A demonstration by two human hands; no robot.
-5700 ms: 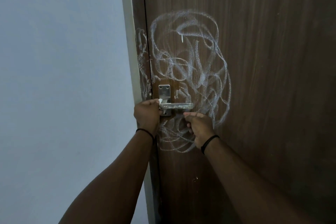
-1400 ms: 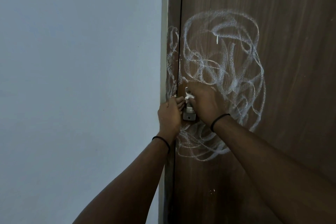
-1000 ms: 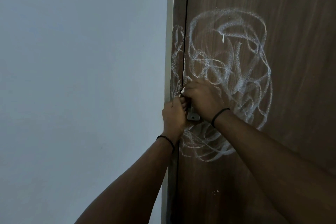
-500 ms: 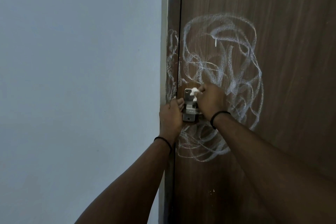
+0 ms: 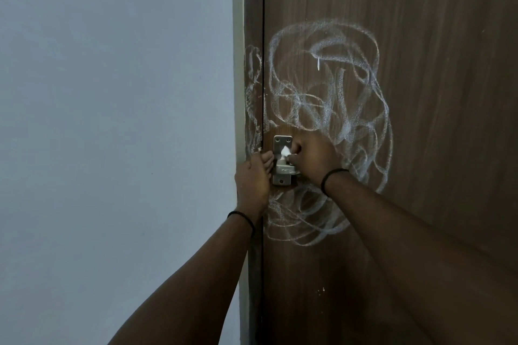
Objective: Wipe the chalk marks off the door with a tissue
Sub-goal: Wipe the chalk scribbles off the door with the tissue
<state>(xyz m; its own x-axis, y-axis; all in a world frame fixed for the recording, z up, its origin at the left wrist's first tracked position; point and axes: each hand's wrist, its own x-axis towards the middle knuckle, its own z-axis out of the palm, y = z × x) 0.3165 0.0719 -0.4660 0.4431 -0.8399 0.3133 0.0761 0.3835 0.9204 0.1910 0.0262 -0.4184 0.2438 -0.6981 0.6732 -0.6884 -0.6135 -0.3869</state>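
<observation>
Your right hand [image 5: 314, 161] has its fingers clamped on the tissue [image 5: 285, 151], pressed at the handle plate [image 5: 283, 161]. The chalk marks [image 5: 330, 109] spread mostly up and right of it (some below); your left hand [image 5: 253, 179], fingers loosely curled, steadies the door [image 5: 434, 92] edge.

Wall [image 5: 112, 120] on left, door frame [image 5: 252, 22] between wall and door [image 5: 434, 92]. Chalk marks [image 5: 330, 109] on door, spreading above, right of and below handle plate [image 5: 281, 145]; some on frame too. Plate on door just right of frame gap. Left hand [image 5: 252, 179] on frame edge, left of plate. Right hand [image 5: 314, 159] right of plate, over handle. Tissue [image 5: 285, 151] at right hand's fingertips, in front of plate.
</observation>
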